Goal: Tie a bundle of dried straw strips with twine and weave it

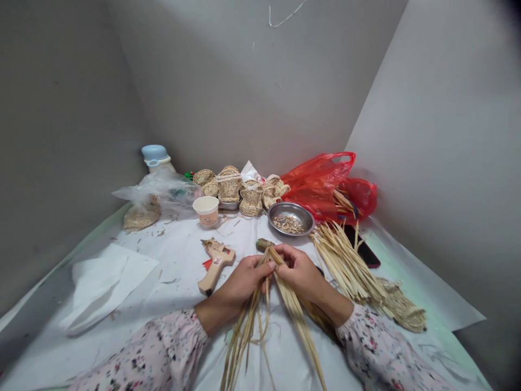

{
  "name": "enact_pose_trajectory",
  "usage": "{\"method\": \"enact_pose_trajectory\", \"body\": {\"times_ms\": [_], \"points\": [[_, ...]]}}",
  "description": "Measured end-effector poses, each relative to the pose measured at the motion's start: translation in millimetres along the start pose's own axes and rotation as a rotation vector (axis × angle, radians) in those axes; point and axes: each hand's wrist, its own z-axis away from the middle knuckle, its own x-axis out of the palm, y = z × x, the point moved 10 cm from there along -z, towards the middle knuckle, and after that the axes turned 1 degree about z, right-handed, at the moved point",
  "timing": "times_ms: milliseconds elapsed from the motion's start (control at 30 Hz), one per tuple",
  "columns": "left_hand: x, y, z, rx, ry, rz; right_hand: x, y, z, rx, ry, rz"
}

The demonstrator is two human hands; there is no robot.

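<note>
Near the middle of the table, my left hand (pixel 249 278) and my right hand (pixel 300 271) are close together, both pinching long dry straw strips (pixel 299 320). The strips hang down toward me in two bunches, a thin loose one below my left hand and a broader one below my right. Just beyond my fingertips lies a small dark greenish-brown cylinder (pixel 265 245); whether the strips are fastened to it I cannot tell. A beige glue gun (pixel 217 266) rests on the table left of my left hand. My fingers partly hide where the strips meet.
Behind my hands stand a steel bowl (pixel 291 224) of straw scraps, a paper cup (pixel 206 212) and several woven straw pieces (pixel 230 187). On the right are a straw bundle (pixel 350 266), a phone (pixel 368 252) and a red plastic bag (pixel 317 182). White paper (pixel 106 282) lies left.
</note>
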Motion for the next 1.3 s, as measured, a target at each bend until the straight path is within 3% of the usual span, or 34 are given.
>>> {"method": "enact_pose_trajectory", "body": {"times_ms": [533, 767, 1000, 1300], "points": [[5.1, 5, 2, 0.005, -0.006, 0.080, -1, 1, 0, 0.012, 0.016, 0.015], [2.3, 8, 0, 0.032, 0.009, 0.166, -1, 1, 0, 0.024, 0.016, 0.008], [-1.5, 10, -1, 0.081, -0.001, 0.112, 7, 6, -1, 0.034, -0.061, -0.081], [-7.5, 4, -5, 0.094, 0.010, 0.129, 2, 6, -2, 0.013, -0.045, -0.059]]}}
